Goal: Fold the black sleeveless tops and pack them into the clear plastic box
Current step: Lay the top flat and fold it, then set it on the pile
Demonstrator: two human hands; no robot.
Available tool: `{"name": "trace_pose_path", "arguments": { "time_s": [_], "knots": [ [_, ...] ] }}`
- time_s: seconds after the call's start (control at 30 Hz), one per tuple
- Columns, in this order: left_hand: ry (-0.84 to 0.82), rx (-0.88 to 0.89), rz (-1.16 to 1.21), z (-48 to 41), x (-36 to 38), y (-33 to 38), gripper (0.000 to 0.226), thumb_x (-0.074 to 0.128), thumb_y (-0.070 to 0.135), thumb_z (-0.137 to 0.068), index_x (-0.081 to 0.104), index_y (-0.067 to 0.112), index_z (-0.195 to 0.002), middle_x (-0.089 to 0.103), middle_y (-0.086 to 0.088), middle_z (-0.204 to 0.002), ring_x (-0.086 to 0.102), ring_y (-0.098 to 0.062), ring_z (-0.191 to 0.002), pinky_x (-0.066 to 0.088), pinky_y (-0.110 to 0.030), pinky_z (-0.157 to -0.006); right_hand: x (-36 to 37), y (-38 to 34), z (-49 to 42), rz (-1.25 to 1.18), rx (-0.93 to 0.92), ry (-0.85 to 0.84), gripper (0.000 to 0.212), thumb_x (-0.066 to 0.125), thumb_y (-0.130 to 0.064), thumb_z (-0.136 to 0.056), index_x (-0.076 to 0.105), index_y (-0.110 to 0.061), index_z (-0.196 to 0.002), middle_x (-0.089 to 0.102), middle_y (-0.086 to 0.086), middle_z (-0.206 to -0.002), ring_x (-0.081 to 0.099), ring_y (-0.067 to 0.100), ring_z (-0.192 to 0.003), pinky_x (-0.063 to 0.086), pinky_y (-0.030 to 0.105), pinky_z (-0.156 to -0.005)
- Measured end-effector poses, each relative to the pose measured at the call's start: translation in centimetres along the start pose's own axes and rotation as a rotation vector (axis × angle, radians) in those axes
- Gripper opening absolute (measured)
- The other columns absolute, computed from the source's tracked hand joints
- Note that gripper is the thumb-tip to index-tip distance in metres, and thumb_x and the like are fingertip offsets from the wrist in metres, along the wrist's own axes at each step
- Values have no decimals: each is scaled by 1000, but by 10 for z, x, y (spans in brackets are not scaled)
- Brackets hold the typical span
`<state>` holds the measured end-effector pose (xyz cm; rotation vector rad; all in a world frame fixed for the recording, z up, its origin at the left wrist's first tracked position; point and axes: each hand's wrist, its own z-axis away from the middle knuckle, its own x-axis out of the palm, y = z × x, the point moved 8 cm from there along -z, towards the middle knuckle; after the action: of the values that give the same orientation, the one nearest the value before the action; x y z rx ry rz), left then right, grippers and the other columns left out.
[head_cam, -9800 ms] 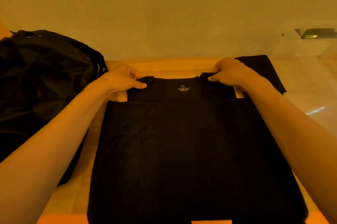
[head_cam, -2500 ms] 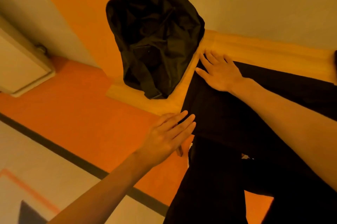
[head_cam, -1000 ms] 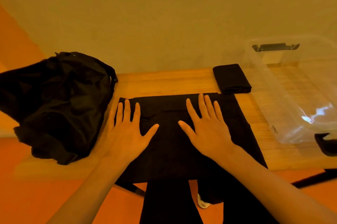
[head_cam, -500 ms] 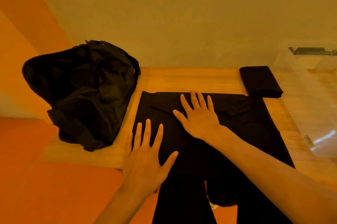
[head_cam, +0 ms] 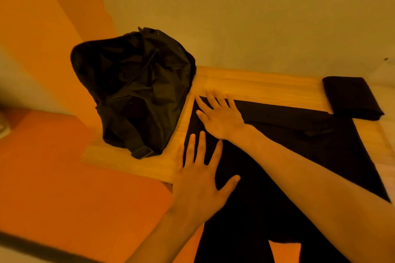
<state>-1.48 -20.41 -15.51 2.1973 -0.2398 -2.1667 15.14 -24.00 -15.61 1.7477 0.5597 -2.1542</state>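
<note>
A black sleeveless top [head_cam: 310, 155] lies spread flat on the wooden table [head_cam: 256, 85], its lower part hanging over the near edge. My right hand [head_cam: 220, 115] lies flat, fingers spread, on the top's far left corner. My left hand [head_cam: 201, 179] presses flat on the top's left edge near the table's front. A folded black top [head_cam: 352, 98] sits at the far right of the table. The clear plastic box is out of view.
A crumpled black bag [head_cam: 136, 89] takes up the table's left end, close to the top's left edge. A pale wall stands behind the table. Orange floor [head_cam: 74, 188] lies to the left and below. My dark trouser legs show under the table's edge.
The view has swung left, so the plastic box has left the frame. Both hands have slid left across the top to its left edge, staying flat on the cloth.
</note>
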Motion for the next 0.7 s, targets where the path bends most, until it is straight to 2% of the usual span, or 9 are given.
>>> {"name": "trace_pose_path", "arguments": {
  "time_s": [0.17,0.33,0.4,0.5,0.63,0.7],
  "knots": [
    [-49,31,31,15,-2,-5,83,8,87,-89,-4,43,-159,-20,-3,-168,-29,-23,-151,-6,-50,-125,-1,4,-8,-13,12,-61,58,5,-57,-105,-13,-39,-157,-22,2,-166,-24,24,-152,-13,53,-123],
    [-102,63,21,33,-3,-12,84,4,88,-88,-13,45,-157,-27,1,-166,-35,-17,-148,-9,-47,-124,-1,5,-11,-22,11,-62,60,3,-61,-103,-11,-41,-157,-20,2,-167,-24,24,-152,-14,52,-122],
    [-107,69,32,36,-5,-12,85,5,89,-87,-12,45,-157,-25,1,-166,-34,-17,-149,-9,-47,-124,-4,3,-6,-3,-15,-13,62,2,-63,-101,-11,-40,-157,-18,4,-167,-23,24,-152,-15,50,-122],
    [-89,79,41,36,-14,-14,85,4,90,-86,-9,46,-157,-25,2,-166,-34,-16,-149,-8,-45,-126,-15,7,25,-5,-31,159,68,-3,-65,-98,-10,-36,-159,-11,7,-168,-19,24,-153,-13,47,-124],
    [17,108,109,18,-33,-15,82,5,84,-92,2,39,-161,-20,4,-168,-27,-13,-152,-7,-39,-126,-17,75,93,-47,232,230,77,-7,-66,-94,2,-29,-161,-4,6,-169,-12,22,-155,-12,47,-124],
    [12,142,110,-2,-37,-9,81,6,81,-93,4,37,-161,-20,4,-168,-27,-13,-152,-15,-32,-122,-8,126,133,-12,384,191,80,-8,-67,-93,3,-27,-161,-2,7,-169,-12,22,-155,-11,48,-124]
  ]
}}
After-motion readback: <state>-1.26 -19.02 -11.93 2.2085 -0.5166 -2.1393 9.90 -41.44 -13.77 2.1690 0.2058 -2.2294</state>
